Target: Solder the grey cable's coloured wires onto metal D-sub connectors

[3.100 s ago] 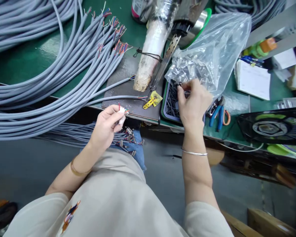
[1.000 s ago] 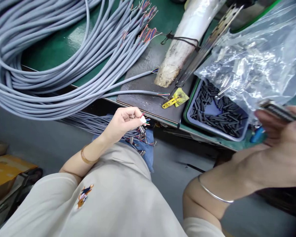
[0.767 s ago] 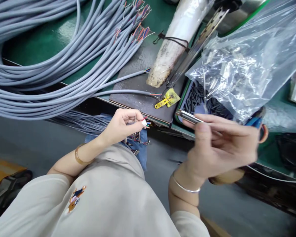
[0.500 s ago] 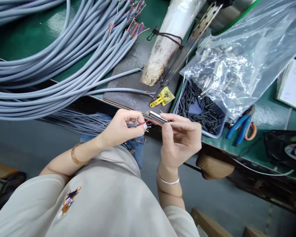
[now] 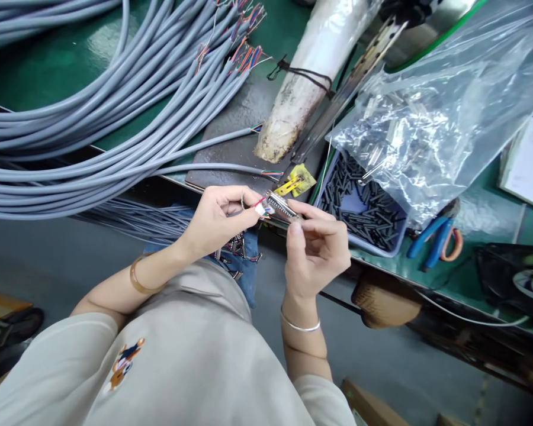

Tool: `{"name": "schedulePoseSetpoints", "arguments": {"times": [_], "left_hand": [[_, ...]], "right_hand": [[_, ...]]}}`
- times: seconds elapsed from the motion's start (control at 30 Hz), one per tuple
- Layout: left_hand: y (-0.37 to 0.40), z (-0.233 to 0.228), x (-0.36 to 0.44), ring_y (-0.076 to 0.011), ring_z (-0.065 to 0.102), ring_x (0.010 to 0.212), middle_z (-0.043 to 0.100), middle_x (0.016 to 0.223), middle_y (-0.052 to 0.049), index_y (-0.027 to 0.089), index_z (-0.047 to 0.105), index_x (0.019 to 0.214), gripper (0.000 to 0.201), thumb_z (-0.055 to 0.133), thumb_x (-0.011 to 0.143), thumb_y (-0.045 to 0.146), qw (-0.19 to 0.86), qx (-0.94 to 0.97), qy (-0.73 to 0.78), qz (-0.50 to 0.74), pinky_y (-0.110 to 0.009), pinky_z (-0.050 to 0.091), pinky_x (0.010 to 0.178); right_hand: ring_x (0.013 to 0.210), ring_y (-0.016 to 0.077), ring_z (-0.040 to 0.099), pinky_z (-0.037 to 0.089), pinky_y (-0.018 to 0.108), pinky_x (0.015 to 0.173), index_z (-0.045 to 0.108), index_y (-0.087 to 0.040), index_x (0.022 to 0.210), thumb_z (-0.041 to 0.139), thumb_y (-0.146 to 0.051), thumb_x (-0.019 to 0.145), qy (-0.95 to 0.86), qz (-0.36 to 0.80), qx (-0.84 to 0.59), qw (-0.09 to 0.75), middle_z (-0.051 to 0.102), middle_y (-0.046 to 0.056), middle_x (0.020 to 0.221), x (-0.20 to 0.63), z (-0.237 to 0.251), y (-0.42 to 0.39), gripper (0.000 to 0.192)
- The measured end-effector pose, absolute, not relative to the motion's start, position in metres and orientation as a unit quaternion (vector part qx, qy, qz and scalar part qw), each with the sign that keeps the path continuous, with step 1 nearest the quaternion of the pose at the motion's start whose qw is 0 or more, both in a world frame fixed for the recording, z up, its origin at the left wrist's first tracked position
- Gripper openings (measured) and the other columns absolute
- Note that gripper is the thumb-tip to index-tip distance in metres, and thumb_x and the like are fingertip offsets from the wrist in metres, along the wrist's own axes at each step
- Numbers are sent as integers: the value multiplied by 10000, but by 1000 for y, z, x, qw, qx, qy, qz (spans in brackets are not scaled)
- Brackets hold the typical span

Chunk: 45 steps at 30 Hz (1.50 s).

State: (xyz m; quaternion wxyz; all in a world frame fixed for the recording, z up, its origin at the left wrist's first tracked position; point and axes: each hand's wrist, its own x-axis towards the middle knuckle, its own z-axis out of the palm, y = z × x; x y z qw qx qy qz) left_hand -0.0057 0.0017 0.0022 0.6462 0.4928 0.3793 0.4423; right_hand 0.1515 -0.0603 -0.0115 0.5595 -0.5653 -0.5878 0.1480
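Connector (image 5: 281,208) long axis up-left to down-right

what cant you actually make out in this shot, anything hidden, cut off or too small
- Head view: the metal connector is partly covered by the right hand; its pins are too small to count.
- Wire ends pinched in the left hand: whether they touch the connector cannot be told.
- Clear plastic bag: cut by the right edge; the glare blurs the parts inside.
- Blue-handled pliers: jaws hidden under the bag.
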Motion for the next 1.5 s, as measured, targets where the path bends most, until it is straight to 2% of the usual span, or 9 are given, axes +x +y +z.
{"name": "schedulePoseSetpoints", "arguments": {"times": [0.13, 0.57, 0.97, 1.23, 1.5], "left_hand": [[8, 2, 0, -103, 599, 689, 696, 725, -27, 136, 698, 672, 131, 718, 780, 206, 642, 485, 375, 460, -213, 508, 653], [17, 7, 3, -107, 607, 710, 701, 741, -31, 139, 671, 637, 147, 705, 776, 174, 629, 501, 375, 462, -213, 500, 665], [20, 13, 1, -115, 596, 720, 705, 756, -36, 147, 662, 634, 164, 714, 782, 192, 624, 514, 382, 447, -219, 488, 648], [22, 15, -1, -114, 566, 692, 673, 732, -30, 152, 646, 622, 176, 722, 777, 186, 636, 509, 385, 434, -231, 462, 628], [21, 13, -2, -92, 522, 651, 668, 737, -36, 138, 651, 618, 158, 716, 752, 188, 646, 513, 381, 417, -202, 408, 558]], "right_hand": [[1006, 196, 759, 641, 345, 796, 604, -213, 878, 674, -129, 899, -605, 125, -556, 555, 776, 57, 1084, 152, -9, -54, 111], [978, 181, 767, 651, 336, 800, 622, -219, 886, 677, -82, 870, -642, 88, -530, 546, 783, 36, 1104, 157, -8, -41, 148], [969, 218, 776, 681, 415, 805, 637, -271, 922, 669, -141, 897, -664, 65, -531, 522, 784, 40, 1101, 161, -5, -35, 136], [968, 177, 769, 682, 335, 809, 663, -219, 942, 727, -52, 812, -685, 22, -496, 533, 787, 34, 1100, 161, -5, -34, 222], [914, 195, 784, 683, 345, 747, 664, -221, 926, 729, -59, 823, -679, 4, -505, 532, 798, 34, 1070, 160, -10, -39, 202]]}}
